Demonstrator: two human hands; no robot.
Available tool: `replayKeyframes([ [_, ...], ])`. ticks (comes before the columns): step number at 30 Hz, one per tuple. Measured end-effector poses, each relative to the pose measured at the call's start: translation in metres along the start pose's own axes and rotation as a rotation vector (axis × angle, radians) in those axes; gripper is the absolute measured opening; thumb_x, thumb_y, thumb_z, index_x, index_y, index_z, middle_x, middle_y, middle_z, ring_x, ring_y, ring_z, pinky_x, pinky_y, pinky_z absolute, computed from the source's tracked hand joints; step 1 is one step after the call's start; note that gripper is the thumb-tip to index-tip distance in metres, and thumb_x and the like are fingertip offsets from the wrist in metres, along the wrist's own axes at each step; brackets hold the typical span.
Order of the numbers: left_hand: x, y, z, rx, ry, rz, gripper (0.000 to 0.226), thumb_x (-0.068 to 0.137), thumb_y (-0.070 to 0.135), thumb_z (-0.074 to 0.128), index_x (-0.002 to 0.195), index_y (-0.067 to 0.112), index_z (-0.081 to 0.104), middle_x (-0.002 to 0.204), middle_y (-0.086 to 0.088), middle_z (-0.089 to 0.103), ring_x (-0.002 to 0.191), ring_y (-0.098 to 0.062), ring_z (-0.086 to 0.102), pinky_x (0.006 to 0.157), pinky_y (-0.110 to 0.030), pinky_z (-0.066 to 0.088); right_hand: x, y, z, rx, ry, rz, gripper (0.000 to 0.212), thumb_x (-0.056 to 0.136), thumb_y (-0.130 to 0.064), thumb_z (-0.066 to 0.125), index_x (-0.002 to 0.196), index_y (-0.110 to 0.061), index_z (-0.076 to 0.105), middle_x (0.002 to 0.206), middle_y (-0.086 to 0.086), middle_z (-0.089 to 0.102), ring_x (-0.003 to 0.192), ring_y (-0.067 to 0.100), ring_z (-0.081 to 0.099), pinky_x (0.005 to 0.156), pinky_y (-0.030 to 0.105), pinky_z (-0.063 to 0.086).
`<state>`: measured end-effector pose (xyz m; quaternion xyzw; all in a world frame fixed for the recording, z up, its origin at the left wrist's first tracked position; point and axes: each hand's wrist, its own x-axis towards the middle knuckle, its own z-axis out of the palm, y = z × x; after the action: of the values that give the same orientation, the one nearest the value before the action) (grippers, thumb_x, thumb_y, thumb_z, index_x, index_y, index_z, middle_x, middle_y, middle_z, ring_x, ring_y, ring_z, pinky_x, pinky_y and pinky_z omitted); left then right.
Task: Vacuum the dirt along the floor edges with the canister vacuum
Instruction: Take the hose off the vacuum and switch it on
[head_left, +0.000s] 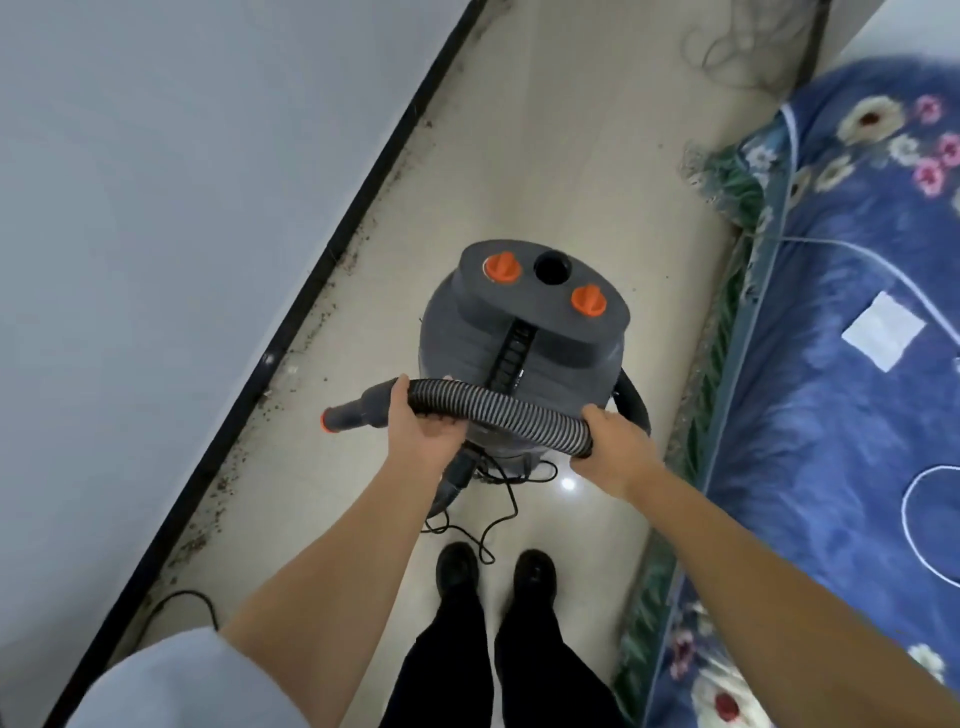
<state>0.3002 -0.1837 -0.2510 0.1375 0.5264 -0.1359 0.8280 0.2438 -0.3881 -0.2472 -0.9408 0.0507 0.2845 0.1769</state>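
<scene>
A grey canister vacuum (524, 332) with two orange knobs and an open round port on top stands on the beige floor in front of me. Its black ribbed hose (498, 408) arches across the canister's near side. My left hand (421, 426) grips the hose where it joins the grey nozzle, whose orange tip (328, 421) points left. My right hand (615, 447) holds the hose further along, to the right. Brown dirt specks (358, 244) lie along the floor edge by the black baseboard (311, 270).
A white wall fills the left side. A bed with a blue floral cover (841, 332) and green fringe borders the right. A thin black power cord (483, 530) loops on the floor near my black shoes (493, 571). Tangled cables (737, 41) lie at the far end.
</scene>
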Motion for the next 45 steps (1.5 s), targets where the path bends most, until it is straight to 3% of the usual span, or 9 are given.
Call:
replayKeyframes([
  [9,-0.116,0.002,0.145,0.362,-0.589,0.031,0.012,0.095,0.015,0.051,0.099,0.004,0.055,0.094,-0.011,0.059,0.094,-0.024,0.058,0.103,-0.043,0.041,-0.031,-0.013,-0.140,0.347,0.324,0.142,0.027,0.080,-0.011,0.065,0.099,-0.013,0.046,0.079,0.002,0.056,0.073,0.024,0.054,0.062,0.032,0.044],
  [14,-0.160,-0.009,0.195,0.663,-0.748,0.326,0.014,0.091,0.002,0.055,0.101,0.012,0.058,0.108,-0.005,0.062,0.110,-0.019,0.056,0.104,-0.043,0.043,-0.020,-0.017,-0.198,0.429,0.478,0.162,0.035,0.080,-0.006,0.063,0.112,-0.003,0.050,0.088,0.007,0.057,0.081,0.027,0.055,0.068,0.032,0.042],
  [20,-0.183,-0.033,0.259,1.002,-0.497,0.834,0.022,0.084,0.014,0.069,0.104,0.014,0.060,0.098,0.000,0.064,0.092,-0.017,0.060,0.093,-0.040,0.051,0.023,-0.060,-0.250,0.545,0.507,-0.049,0.038,0.085,-0.015,0.063,0.119,-0.006,0.050,0.100,0.008,0.060,0.079,0.019,0.052,0.053,0.020,0.034],
  [27,-0.185,-0.027,0.338,1.341,-0.314,1.367,0.017,0.089,0.013,0.057,0.105,0.014,0.053,0.092,-0.001,0.057,0.094,-0.026,0.055,0.073,-0.014,0.043,0.055,-0.107,-0.321,0.663,0.325,-0.249,0.037,0.097,-0.014,0.050,0.134,-0.008,0.046,0.114,0.002,0.055,0.114,0.020,0.054,0.077,0.016,0.039],
  [31,-0.181,0.002,0.356,1.596,-0.091,1.865,0.037,0.082,0.011,0.062,0.118,0.013,0.053,0.117,-0.005,0.059,0.110,-0.023,0.051,0.097,-0.032,0.040,0.063,-0.105,-0.349,0.706,0.325,-0.328,0.055,0.096,-0.008,0.046,0.147,-0.018,0.028,0.149,-0.001,0.036,0.135,0.017,0.036,0.099,0.020,0.029],
  [36,-0.178,0.033,0.354,1.921,0.088,1.924,0.033,0.087,0.014,0.055,0.118,0.011,0.047,0.115,-0.008,0.056,0.104,-0.025,0.050,0.081,-0.031,0.038,0.045,-0.109,-0.365,1.124,0.250,-0.531,0.066,0.095,-0.027,0.055,0.150,-0.028,0.019,0.150,-0.012,0.029,0.136,0.006,0.027,0.112,0.033,0.022],
  [39,-0.178,0.041,0.339,2.085,0.167,1.885,0.035,0.087,0.020,0.057,0.119,0.011,0.044,0.115,-0.006,0.056,0.105,-0.024,0.051,0.074,-0.027,0.033,0.047,-0.127,-0.387,1.985,0.190,-0.295,0.052,0.094,-0.034,0.055,0.141,-0.017,0.038,0.128,0.001,0.056,0.122,0.016,0.049,0.106,0.039,0.038],
  [41,-0.180,0.047,0.315,2.146,0.072,1.783,0.038,0.085,0.024,0.061,0.117,0.012,0.044,0.108,-0.005,0.056,0.098,-0.021,0.054,0.071,-0.024,0.034,0.049,-0.138,-0.400,2.272,0.179,-0.065,0.044,0.092,-0.030,0.060,0.128,-0.009,0.047,0.101,0.010,0.063,0.107,0.025,0.061,0.097,0.041,0.049],
  [45,-0.198,0.058,0.261,1.881,-0.415,1.173,0.039,0.083,0.022,0.070,0.110,0.022,0.041,0.086,0.008,0.057,0.078,-0.010,0.060,0.063,-0.011,0.043,0.051,-0.169,-0.382,2.103,0.099,0.017,0.027,0.092,-0.033,0.058,0.094,-0.008,0.049,0.077,0.009,0.060,0.073,0.022,0.062,0.084,0.039,0.055],
])
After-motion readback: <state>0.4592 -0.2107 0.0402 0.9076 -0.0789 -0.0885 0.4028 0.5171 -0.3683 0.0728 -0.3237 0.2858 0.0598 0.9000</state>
